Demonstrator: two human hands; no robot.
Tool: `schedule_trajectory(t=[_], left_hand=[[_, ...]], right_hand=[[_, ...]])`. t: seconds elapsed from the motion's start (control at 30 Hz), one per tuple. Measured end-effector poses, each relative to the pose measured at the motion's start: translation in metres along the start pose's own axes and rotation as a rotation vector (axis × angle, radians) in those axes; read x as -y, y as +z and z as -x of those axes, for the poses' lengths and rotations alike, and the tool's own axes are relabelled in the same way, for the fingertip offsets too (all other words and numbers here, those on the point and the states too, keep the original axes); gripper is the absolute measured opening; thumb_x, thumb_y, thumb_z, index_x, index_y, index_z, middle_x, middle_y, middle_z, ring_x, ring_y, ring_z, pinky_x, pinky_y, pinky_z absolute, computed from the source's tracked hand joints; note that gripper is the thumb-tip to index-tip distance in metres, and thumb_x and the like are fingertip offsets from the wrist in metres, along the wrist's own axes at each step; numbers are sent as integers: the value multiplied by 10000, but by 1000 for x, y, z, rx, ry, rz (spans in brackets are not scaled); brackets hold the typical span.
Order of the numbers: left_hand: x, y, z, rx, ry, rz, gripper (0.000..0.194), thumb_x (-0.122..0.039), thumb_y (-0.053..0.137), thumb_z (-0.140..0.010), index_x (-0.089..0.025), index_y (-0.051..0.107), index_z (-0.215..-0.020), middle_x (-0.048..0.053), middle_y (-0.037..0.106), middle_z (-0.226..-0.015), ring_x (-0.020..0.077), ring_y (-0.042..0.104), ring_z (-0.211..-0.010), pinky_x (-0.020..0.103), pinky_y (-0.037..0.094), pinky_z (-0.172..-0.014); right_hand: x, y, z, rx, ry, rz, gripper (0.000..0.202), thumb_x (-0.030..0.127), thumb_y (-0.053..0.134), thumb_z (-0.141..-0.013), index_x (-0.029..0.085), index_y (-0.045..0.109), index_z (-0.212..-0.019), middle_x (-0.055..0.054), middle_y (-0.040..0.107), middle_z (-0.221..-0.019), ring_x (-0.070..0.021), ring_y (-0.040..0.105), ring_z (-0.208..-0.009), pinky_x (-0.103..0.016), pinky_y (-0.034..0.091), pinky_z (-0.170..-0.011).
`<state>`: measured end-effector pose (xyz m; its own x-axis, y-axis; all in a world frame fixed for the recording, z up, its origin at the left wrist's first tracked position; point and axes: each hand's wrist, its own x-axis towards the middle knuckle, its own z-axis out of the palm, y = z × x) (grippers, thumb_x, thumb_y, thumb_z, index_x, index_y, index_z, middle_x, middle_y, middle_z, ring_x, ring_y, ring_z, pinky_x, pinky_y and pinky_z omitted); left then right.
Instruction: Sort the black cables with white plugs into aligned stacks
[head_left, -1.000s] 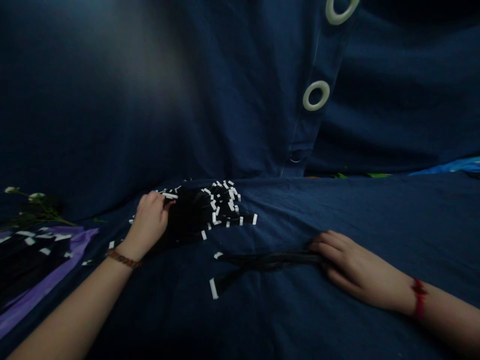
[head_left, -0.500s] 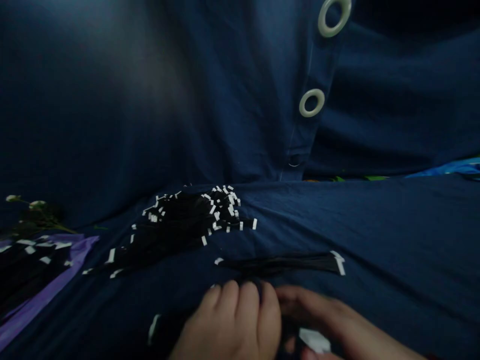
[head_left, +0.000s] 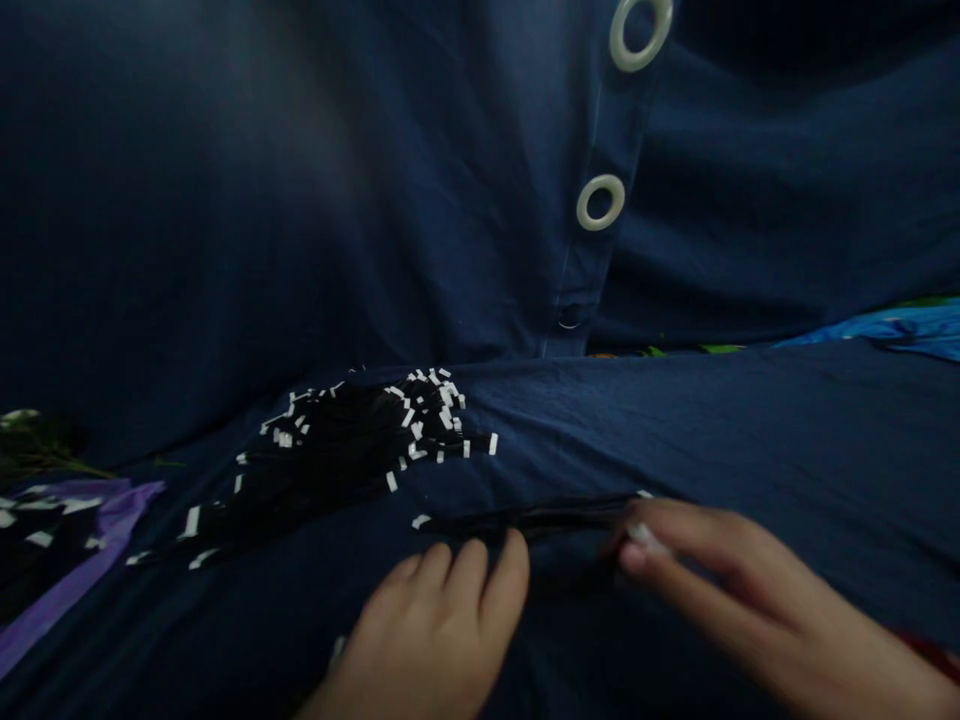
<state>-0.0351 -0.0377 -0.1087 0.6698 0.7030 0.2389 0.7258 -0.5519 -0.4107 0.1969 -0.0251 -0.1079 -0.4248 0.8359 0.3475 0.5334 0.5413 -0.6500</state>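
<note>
A flat black strip bundle (head_left: 555, 516) with white ends lies across the dark blue cloth in front of both hands. My right hand (head_left: 697, 570) pinches a white end between thumb and finger at the right end of this bundle; dark material trails left from it. My left hand (head_left: 450, 610) is palm down near the lower middle, its fingers bent over dark material that barely shows; what it grips is hidden. A white tip (head_left: 337, 652) peeks out left of that hand. Further back lies a large heap of black strips (head_left: 330, 440) with white ends.
At the far left, more white-ended black pieces (head_left: 45, 560) lie on purple wrapping (head_left: 120, 525), beside a white flower with green leaves (head_left: 45, 445). A blue curtain (head_left: 465, 180) with pale rings hangs behind. Bright blue fabric (head_left: 900, 325) lies at the right back.
My hands have parted: the right moved right and up to the bundle's right end, the left slightly left. The view has shifted a little, moving the scene leftward.
</note>
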Motion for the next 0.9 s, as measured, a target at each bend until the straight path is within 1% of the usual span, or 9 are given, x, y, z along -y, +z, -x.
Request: schedule_trajectory(t=[0.07, 0.17, 0.3, 0.4, 0.47, 0.6, 0.7, 0.8, 0.9], left_hand=[[15, 1, -9, 152, -50, 33, 504, -12, 398, -775, -195, 529, -1226, 80, 680, -958, 218, 657, -788, 338, 542, -672], [33, 7, -20, 298, -109, 140, 510, 33, 342, -781, -193, 529, -1197, 90, 645, -1053, 223, 634, -909, 375, 528, -772], [34, 16, -24, 395, -187, 304, 292, -95, 352, -882, -188, 569, -1054, 76, 621, -984, 208, 634, -839, 350, 523, -724], [26, 22, -22, 494, -211, 362, 186, -235, 453, -891, -169, 600, -985, 90, 626, -962, 239, 644, -835, 377, 529, -721], [23, 23, -20, 522, -201, 342, 225, -138, 431, -871, -149, 617, -999, 115, 642, -982, 244, 656, -833, 389, 531, -741], [28, 19, -17, 451, -185, 191, 548, 100, 250, -710, -125, 641, -1020, 138, 672, -983, 203, 677, -737, 316, 542, -666], [33, 13, -10, 357, -178, 178, 554, 76, 291, -684, -158, 644, -1041, 113, 678, -1015, 176, 674, -713, 276, 543, -652], [33, 14, 2, 229, -131, 297, 511, 0, 345, -741, -220, 620, -1112, 62, 679, -1063, 170, 672, -820, 270, 539, -753], [34, 16, 11, 154, -85, 373, 471, -66, 377, -789, -260, 597, -1156, 27, 662, -1132, 179, 637, -989, 279, 502, -875]], right_hand=[[-14, -20, -7, 15, 79, -10, 359, 407, 392, -938, 199, 568, -704, -9, 588, -667, -137, 564, -606, -238, 466, -552], [-38, -38, -16, 85, 69, -1, 301, 378, 401, -943, 196, 608, -821, -28, 622, -833, -156, 594, -777, -278, 477, -712], [-59, -35, -18, 227, 85, 170, 187, 288, 446, -917, 197, 603, -960, -45, 622, -893, -165, 594, -788, -299, 473, -706], [-64, -28, -15, 276, 23, 398, 152, 191, 471, -875, 202, 599, -955, -52, 597, -899, -166, 576, -758, -303, 459, -669], [-65, -27, -13, 265, -64, 530, 155, 147, 459, -858, 193, 597, -911, -65, 576, -892, -181, 558, -767, -315, 449, -661], [-58, -31, -13, 243, -161, 677, 144, 118, 435, -844, 180, 565, -846, -72, 565, -825, -197, 535, -732, -325, 441, -623], [-43, -27, -10, 172, -260, 811, 163, 96, 413, -828, 176, 555, -824, -79, 584, -790, -212, 542, -686, -375, 459, -631], [-24, -11, -3, 88, -420, 922, 293, 55, 372, -788, 147, 582, -970, -116, 642, -845, -256, 597, -723, -445, 484, -687], [-10, 1, 6, 62, -411, 806, 453, -8, 348, -717, 120, 537, -1108, -118, 683, -907, -232, 650, -763, -372, 509, -707]])
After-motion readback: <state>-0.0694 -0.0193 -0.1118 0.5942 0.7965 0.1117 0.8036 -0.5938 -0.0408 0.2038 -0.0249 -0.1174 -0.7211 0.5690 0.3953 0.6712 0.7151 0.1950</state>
